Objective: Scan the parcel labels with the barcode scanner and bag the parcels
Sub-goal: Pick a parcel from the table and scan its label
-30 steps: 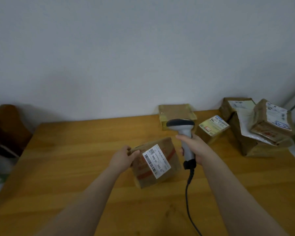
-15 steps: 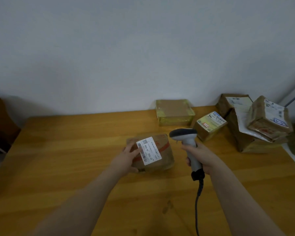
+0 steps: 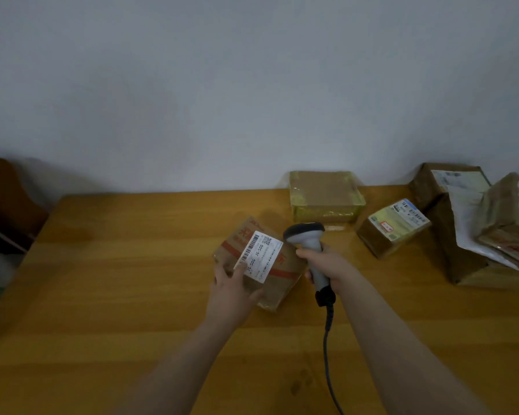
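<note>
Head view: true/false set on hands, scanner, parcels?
1. The right hand grips the barcode scanner by its handle. True.
2. The left hand holds a parcel with its white label facing up. True.
3. The scanner is cordless. False: a cable hangs from the handle's base.
4. That parcel is the only one in view. False: a taped parcel and a small labelled parcel lie on the table.

Both bare forearms are reaching forward. The left hand (image 3: 234, 287) is gripping the parcel (image 3: 277, 290) by its near corner. The right hand (image 3: 327, 265) is wrapping around the barcode scanner (image 3: 304, 234) handle.
</note>
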